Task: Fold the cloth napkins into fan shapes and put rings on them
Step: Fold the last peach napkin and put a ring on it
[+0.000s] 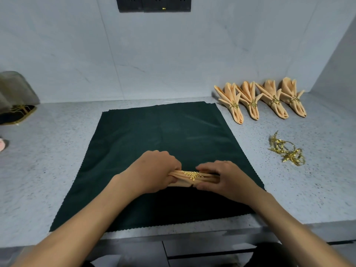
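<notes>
One peach napkin lies pleated across the near middle of the dark green cloth, its long axis running left to right. Our left hand grips its left end, a gold leaf ring sits about midway along, and our right hand curls round the right end. We judge the ringing nearly done. Further right, four finished fans point their narrow ends toward us, and spare rings wait, so more may remain.
</notes>
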Tool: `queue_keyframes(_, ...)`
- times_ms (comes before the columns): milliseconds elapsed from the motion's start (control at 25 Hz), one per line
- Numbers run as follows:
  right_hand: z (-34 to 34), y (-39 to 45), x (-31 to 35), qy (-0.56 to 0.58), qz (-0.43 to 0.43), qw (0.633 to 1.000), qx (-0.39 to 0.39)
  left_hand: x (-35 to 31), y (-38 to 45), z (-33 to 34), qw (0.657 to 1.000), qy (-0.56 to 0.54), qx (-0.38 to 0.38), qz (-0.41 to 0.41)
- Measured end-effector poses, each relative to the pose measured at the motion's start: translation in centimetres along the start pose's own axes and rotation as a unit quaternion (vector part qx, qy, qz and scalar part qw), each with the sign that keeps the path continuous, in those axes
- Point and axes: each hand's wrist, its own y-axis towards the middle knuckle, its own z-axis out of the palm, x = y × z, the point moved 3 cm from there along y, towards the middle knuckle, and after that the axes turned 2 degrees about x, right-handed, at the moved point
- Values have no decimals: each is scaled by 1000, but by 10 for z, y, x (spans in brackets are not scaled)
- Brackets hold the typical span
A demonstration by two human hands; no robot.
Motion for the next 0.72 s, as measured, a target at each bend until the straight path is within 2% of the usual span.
queue_keyframes(120,5,-9,-12,-15,-10,999,-26,1,-1,3,1000,22,16,0)
queue_keyframes(240,11,-8,-11,-17,-25,998,-63,-19,9,4,997,60,-20,48)
queue_keyframes(440,14,-10,-10,-22,-39,994,-96,-35,29,14,992,96,3,82)
queue_keyframes(720,18,-15,2,42,15,990,-133,-30,24,10,989,103,-78,70)
